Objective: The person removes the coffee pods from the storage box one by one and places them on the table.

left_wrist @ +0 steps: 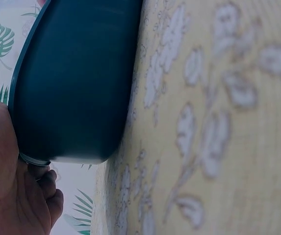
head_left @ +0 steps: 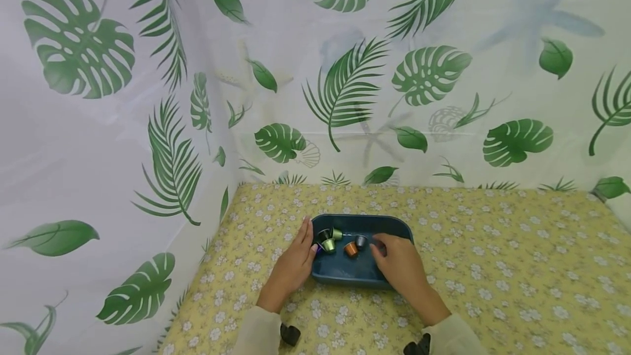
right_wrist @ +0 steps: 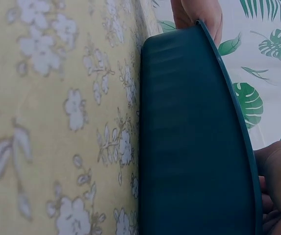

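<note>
A dark blue plastic basin [head_left: 362, 280] holds several small coffee capsules. On the left, a black capsule [head_left: 325, 234] and two light green capsules [head_left: 328, 245] cluster, with a purple one [head_left: 319, 247] partly covered by the left thumb. An orange capsule [head_left: 351, 250] lies near the middle beside a grey one [head_left: 361, 241]. My left hand [head_left: 294, 262] grips the basin's left rim, thumb over the inside and fingers along the outer wall. Over the basin's right part, my right hand [head_left: 401, 264] has thumb and forefinger slightly apart, just right of the grey capsule. Its other fingers are mostly hidden.
Under the basin is a yellow floral tablecloth [head_left: 498, 267]. A white leaf-printed curtain [head_left: 443, 141] rises behind the table and along its left side. Dark wrist camera mounts [head_left: 290, 335] sit at both cuffs.
</note>
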The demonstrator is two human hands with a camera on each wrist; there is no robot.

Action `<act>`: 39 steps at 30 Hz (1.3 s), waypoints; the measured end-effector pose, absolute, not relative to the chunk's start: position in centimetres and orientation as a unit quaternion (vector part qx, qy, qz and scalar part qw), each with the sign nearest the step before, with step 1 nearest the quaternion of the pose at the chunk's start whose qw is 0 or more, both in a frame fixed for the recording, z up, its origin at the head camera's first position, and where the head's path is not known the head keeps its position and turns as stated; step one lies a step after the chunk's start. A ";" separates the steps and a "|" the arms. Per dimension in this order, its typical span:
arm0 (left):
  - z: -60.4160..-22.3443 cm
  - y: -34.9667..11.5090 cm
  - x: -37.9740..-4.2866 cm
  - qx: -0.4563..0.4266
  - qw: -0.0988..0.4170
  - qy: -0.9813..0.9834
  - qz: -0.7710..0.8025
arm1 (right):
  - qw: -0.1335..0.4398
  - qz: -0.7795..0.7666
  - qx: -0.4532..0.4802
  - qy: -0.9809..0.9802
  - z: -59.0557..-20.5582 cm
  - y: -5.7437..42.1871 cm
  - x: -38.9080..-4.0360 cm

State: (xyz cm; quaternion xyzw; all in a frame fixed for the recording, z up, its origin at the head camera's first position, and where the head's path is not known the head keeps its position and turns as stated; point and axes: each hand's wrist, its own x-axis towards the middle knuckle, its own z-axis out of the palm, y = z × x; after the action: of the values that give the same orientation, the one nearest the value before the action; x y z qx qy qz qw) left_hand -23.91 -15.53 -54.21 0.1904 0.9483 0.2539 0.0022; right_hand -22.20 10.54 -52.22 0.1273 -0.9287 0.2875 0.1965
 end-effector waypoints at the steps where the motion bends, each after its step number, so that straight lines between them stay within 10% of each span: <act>1: -54.3 -15.5 -23.9 0.190 0.002 0.948 0.255 | 0.193 0.288 0.127 -0.929 -52.1 10.5 -22.3; 39: -54.5 -15.7 -23.8 0.191 -0.004 0.943 0.273 | 0.031 0.326 0.046 -0.944 -52.2 8.9 -25.8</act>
State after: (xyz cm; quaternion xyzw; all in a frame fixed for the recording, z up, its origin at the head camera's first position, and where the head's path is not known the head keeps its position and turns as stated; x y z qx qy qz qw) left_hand -23.81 -15.71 -54.53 0.1907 0.9431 0.2725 -0.0042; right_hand -25.82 8.91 -52.19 0.0457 -0.9439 0.3255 0.0308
